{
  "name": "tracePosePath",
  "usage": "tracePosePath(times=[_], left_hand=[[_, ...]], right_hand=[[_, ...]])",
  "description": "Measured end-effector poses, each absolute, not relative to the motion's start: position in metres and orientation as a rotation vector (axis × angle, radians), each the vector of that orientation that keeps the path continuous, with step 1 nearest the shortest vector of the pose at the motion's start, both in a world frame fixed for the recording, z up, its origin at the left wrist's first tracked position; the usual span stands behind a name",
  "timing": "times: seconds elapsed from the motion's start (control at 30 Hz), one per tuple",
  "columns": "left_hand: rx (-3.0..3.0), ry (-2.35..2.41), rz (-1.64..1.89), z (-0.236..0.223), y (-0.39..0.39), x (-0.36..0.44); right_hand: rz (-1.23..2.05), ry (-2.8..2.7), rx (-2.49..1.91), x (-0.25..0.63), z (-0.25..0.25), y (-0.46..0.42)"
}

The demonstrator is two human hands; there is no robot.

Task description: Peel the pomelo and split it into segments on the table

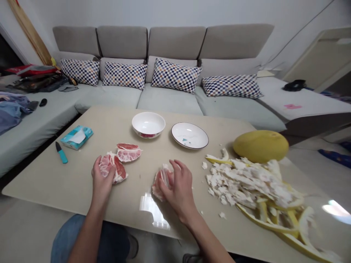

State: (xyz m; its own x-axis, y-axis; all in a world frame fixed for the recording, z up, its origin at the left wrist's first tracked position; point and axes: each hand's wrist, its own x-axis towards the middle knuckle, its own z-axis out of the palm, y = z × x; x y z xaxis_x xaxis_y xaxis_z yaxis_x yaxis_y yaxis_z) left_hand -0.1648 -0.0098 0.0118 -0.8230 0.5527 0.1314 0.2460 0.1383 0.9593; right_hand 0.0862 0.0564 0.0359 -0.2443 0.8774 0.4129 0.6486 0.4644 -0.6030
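My left hand (pixel 102 179) grips a chunk of peeled pink pomelo segments (pixel 113 166) resting on the beige table (pixel 60 182). My right hand (pixel 178 188) covers and holds a second pink pomelo chunk (pixel 158 184) near the table's front edge. A third pomelo piece (pixel 128 152) lies loose just beyond the left hand. Behind them stand a white bowl (pixel 148 124) and a white plate (pixel 189 135).
A heap of white pith and yellow peel (pixel 255 186) spreads along the table's right side, beside a whole yellow pomelo (pixel 261 146). At the left lie a teal-handled knife (pixel 61 152) and a tissue pack (pixel 76 137). A grey sofa (pixel 167 98) with checked cushions runs behind.
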Motion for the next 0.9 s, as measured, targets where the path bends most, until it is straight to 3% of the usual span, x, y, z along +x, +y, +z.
tracePosePath(times=[0.27, 0.53, 0.73, 0.9], left_hand=[[0.773, 2.362, 1.729, 0.015, -0.013, -0.175], [1.263, 2.577, 1.86, 0.034, -0.017, -0.159], [1.726, 2.537, 2.087, 0.046, -0.028, -0.135], [2.102, 2.178, 1.921, 0.042, -0.028, -0.112]], right_hand=[[0.374, -2.903, -1.32, 0.013, 0.051, 0.068], [0.432, -2.857, -1.436, -0.012, 0.041, 0.073], [0.413, -2.603, -1.466, 0.031, 0.101, 0.111], [0.2, -2.252, -1.761, 0.094, 0.131, 0.2]])
